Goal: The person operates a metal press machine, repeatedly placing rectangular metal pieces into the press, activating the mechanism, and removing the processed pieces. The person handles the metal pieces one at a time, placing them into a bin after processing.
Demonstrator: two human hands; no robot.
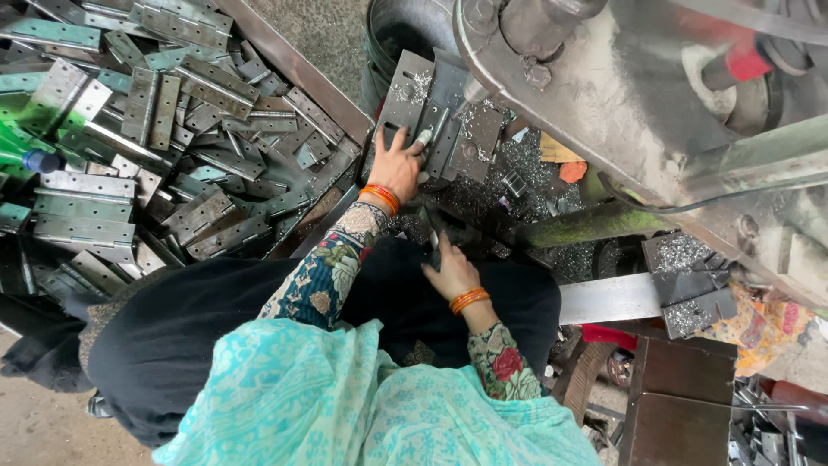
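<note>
Left hand (398, 164) lay flat, fingers (380, 138) spread, pressing a grey hinge plate (435, 121) against the drill bed. Drill bit (473, 91) sat just above that plate, near the fingertips. Right hand (450, 272) rested low in the lap, fingers curled around a dark flat piece (431, 235); couldn't tell what it was. Orange bangles (380, 198) on both wrists, exact count unclear.

Metal swarf (517, 164) covered the bench around the plate. The big grey drill press body (621, 95) overhung the right side and blocked the view behind. A dark bucket (405, 34) stood just beyond the plate. To the left, a tray (297, 69) heaped with hinges (172, 112), dozens, too many to count. One green bottle (30, 155) lay on that heap. Two brown boxes (681, 397) stacked at lower right.
</note>
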